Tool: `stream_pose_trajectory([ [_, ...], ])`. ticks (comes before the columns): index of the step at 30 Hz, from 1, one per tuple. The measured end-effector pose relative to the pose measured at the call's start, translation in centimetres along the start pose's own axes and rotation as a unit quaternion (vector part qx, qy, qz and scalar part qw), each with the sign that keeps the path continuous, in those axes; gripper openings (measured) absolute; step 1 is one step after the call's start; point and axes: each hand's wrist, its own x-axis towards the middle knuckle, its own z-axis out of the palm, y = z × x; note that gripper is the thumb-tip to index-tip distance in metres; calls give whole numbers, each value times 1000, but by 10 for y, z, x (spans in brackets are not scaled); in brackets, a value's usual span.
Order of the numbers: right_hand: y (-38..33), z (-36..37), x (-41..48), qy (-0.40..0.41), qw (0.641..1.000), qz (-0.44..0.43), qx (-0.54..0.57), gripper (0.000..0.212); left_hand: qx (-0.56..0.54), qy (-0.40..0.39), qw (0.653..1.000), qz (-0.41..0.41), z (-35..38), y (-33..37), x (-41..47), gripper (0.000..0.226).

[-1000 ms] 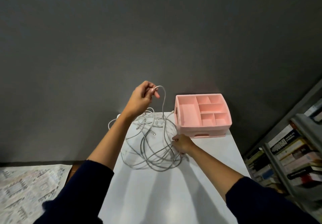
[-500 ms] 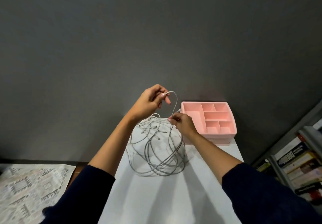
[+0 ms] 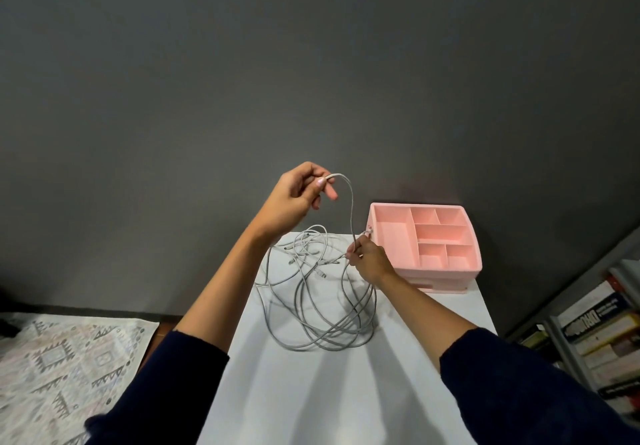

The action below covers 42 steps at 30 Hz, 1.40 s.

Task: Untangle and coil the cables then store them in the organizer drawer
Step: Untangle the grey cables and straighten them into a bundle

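A tangle of grey-white cables (image 3: 322, 309) lies on the white table (image 3: 329, 392). My left hand (image 3: 294, 198) is raised above the pile and pinches one cable end between thumb and fingers. From there the cable arcs down to my right hand (image 3: 369, 259), which pinches the same cable just above the tangle, beside the organizer. The pink organizer (image 3: 453, 273) stands at the table's far right; its top has several compartments with nothing in them, and its drawer front (image 3: 436, 283) looks closed.
A dark grey wall rises behind the table. Bookshelves packed with books (image 3: 595, 327) stand to the right. A patterned rug (image 3: 65, 368) covers the floor on the left. Bare tabletop stretches in front of the cable pile.
My right hand left the lower right of the tangle, rose and took hold of the cable hanging from my left hand. My left hand kept its pinch on the cable end.
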Motion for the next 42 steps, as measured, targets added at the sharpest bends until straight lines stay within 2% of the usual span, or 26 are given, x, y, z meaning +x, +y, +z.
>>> stream_pose_trajectory([
  [3,0,1,6,-4,1000,4,17,31,-11,11,1000,7,-2,2,0,13],
  [7,-4,4,8,-23,999,-16,-28,17,-25,29,999,28,-8,9,3,13],
  [11,-7,11,11,-20,998,-25,-48,24,-43,59,996,43,-15,13,6,12],
  [13,-17,10,10,-13,999,7,42,16,-47,66,996,35,-17,10,6,12],
  [15,-31,7,4,-52,983,63,164,6,-47,68,996,24,-18,6,5,13],
  [17,-39,4,2,-103,963,92,233,18,-51,65,997,11,-19,0,3,14],
  [19,-42,3,1,-124,937,122,302,26,-50,55,997,0,-18,-5,1,14],
  [21,-41,0,-1,-94,891,182,405,23,-50,39,998,-7,-19,-6,-1,14],
  [23,-37,-9,-2,-64,801,260,535,29,-54,17,998,-13,-20,-6,-3,14],
  [24,-34,-14,-1,-66,753,284,590,42,-57,4,998,-19,-21,-5,-4,14],
  [25,-32,-21,1,-74,721,291,625,57,-60,-12,998,-29,-22,-6,-7,14],
  [26,-34,-28,1,-87,706,283,644,65,-61,-30,997,-42,-21,-7,-9,13],
  [27,-38,-35,2,-101,707,269,647,64,-61,-50,995,-57,-20,-9,-13,12],
  [30,-64,-54,3,-108,735,238,626,32,-35,-123,986,-106,-13,-23,-26,9],
  [32,-77,-64,1,-93,752,250,602,25,-12,-187,970,-153,-7,-35,-38,10],
  [33,-79,-67,-1,-88,776,250,572,24,-3,-217,958,-185,-3,-40,-44,10],
  [35,-76,-70,-8,-98,848,229,468,26,27,-266,928,-260,6,-50,-54,13],
  [37,-70,-68,-21,-116,905,189,362,32,54,-287,899,-325,15,-57,-63,23],
  [39,-66,-67,-36,-144,935,137,294,37,16,-255,891,-374,23,-64,-67,38],
  [42,-62,-71,-65,-225,946,71,222,36,-126,-108,905,-392,31,-69,-62,52],
])
